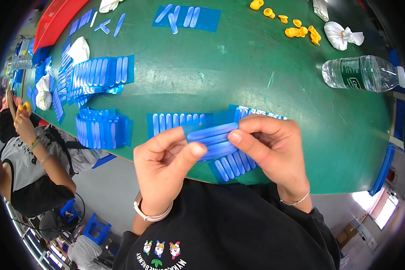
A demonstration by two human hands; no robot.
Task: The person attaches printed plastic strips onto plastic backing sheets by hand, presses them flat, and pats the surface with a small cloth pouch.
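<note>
A blue film sheet (213, 135) with several long, rounded, pale-blue strips on it is stretched between my two hands, above the near edge of the green table. My left hand (159, 164) pinches its left end between thumb and fingers. At the right end, my right hand (274, 150) grips it the same way, the thumb lying over the strips. Similar sheets lie just under and behind my hands: one to the left (168, 120), one nearer to me (234, 165), and one partly hidden behind the right fingers (256, 111).
Curled piles of strip sheets (96, 74) lie left, with another bundle (101, 130) nearer. Farther off are a flat sheet (186, 19) and a red tray (58, 22). Right are yellow rubber pieces (292, 32), a knotted white cloth (342, 36) and a water bottle (362, 73). A co-worker (36, 153) sits left.
</note>
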